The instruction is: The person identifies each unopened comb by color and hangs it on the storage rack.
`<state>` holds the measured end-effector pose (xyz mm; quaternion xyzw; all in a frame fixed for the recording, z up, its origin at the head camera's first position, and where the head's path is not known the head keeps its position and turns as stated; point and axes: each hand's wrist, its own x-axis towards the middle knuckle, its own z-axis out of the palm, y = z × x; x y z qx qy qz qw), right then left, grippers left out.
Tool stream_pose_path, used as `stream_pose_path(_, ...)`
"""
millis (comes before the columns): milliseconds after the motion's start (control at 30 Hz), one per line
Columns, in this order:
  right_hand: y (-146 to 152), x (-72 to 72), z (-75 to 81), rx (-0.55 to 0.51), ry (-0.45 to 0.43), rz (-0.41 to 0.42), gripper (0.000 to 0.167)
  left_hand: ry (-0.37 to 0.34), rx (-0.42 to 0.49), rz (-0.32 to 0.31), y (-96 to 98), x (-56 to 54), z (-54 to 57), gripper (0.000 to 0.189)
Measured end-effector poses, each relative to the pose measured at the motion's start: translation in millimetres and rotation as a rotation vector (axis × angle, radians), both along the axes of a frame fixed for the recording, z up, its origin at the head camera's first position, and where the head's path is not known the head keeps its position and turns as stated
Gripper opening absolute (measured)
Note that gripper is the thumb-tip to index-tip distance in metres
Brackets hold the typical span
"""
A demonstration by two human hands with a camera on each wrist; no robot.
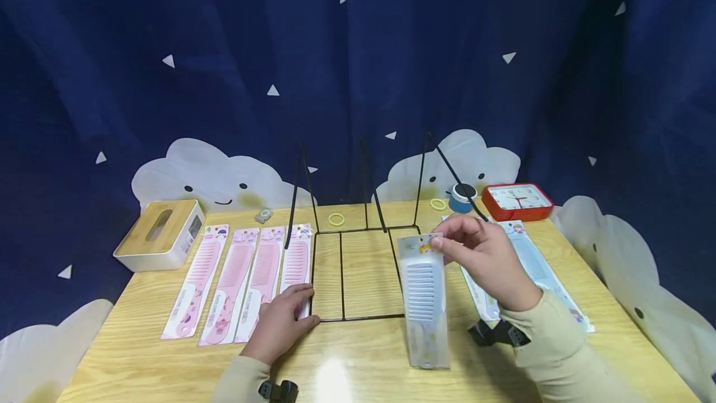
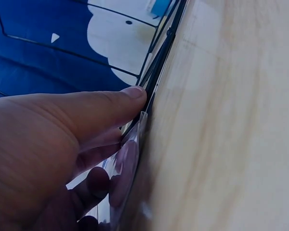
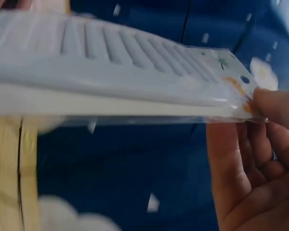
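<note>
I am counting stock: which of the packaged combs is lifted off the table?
The pale blue packaged comb, pinched at its top by the right hand; the others lie flat.

A staged recording set: starry cloud backdrop (image 1: 358, 67) curtains a wooden table (image 1: 358, 365)

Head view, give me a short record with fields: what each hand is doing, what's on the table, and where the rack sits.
right hand: pinches the top edge of a packaged blue comb, lifted and tilted
left hand: rests on the table, fingers at the wire rack front-left corner
left of rack: four pink combs in a row, tissue box
right of rack: more blue combs, red clock
rack: centre of table, nothing in it
</note>
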<state>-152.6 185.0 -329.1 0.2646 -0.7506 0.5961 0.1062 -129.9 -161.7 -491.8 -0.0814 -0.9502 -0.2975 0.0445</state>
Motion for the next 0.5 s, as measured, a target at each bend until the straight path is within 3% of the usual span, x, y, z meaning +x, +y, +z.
stream_pose_path(133, -24.5, 16.7, 10.8, -0.09, 0.085, 0.14, 0.008, 0.007, 0.0, -0.006, -1.7, -1.2, -0.4, 0.053)
stream_pose_path(200, -35.0, 19.3, 16.0, -0.121, 0.105, 0.164, 0.009, 0.009, -0.001, -0.006, -2.2, -1.5, -0.2, 0.053)
stream_pose_path(500, -54.8, 9.7, 24.2, -0.107, 0.013, 0.061, 0.002, -0.007, 0.012, -0.003, -1.6, 0.5, 1.8, 0.052)
